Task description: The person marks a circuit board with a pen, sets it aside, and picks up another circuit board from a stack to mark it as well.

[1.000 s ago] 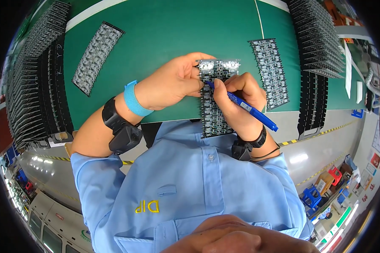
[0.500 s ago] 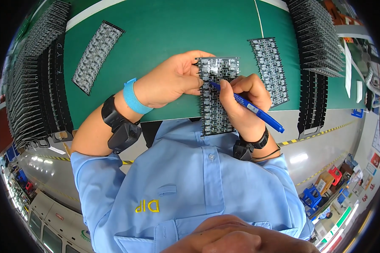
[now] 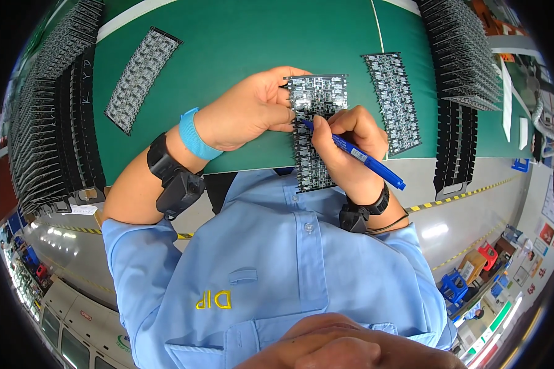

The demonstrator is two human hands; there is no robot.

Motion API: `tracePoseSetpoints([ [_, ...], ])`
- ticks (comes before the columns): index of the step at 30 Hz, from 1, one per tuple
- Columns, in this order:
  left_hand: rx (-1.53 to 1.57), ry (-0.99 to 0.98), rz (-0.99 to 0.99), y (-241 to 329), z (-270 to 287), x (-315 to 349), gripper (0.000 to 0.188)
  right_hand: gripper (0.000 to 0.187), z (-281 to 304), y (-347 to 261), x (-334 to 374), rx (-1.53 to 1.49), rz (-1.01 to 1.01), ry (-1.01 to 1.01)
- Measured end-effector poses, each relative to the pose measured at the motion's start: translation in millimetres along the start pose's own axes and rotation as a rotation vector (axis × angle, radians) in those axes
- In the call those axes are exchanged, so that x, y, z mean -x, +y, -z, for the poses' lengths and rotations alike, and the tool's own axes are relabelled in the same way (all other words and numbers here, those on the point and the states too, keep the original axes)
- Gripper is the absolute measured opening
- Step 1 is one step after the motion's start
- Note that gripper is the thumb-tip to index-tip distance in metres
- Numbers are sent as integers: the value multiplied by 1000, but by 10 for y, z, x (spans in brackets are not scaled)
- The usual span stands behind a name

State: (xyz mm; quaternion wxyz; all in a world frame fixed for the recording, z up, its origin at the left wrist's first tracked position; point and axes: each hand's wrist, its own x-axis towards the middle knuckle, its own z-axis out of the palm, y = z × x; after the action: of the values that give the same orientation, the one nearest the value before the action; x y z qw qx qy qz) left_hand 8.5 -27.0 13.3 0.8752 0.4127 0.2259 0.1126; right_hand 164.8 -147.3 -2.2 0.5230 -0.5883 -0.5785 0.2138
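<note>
My left hand (image 3: 258,111) is closed on the left edge of a black circuit board panel (image 3: 317,92), its thumb on top. The panel is held up over the near edge of the green table, with rows of small components across it. In my right hand (image 3: 354,144) a blue marker pen (image 3: 375,166) is gripped, its tip at the panel's left side near my left thumb. A second circuit board panel (image 3: 393,101) lies flat to the right of my hands. Another panel (image 3: 143,80) rests slanted on the table at the left.
A black rack (image 3: 77,129) packed with upright panels stands at the left. A similar rack (image 3: 458,141) stands at the right. The green table (image 3: 258,37) ends just in front of my body. Farther off are a blue stool (image 3: 454,286) and a white van (image 3: 74,326).
The held panel, both hands and the marker have shifted slightly away from my body. The marker tip has moved a little left across the panel. My grips are unchanged.
</note>
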Motion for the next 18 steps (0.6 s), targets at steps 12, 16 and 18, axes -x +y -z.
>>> tracePoseSetpoints([
  [12, -54, -62, 11, -24, 78, 1, 57, 30, -17, -17, -17, 29, 28, 1],
  [16, -63, -64, 12, -10, 79, 2, 56, 31, 3, -6, 4, -51, -24, 16],
  [18, -68, -68, 12, -4, 59, 7, 55, 31, 27, -26, 13, -56, -32, 22],
])
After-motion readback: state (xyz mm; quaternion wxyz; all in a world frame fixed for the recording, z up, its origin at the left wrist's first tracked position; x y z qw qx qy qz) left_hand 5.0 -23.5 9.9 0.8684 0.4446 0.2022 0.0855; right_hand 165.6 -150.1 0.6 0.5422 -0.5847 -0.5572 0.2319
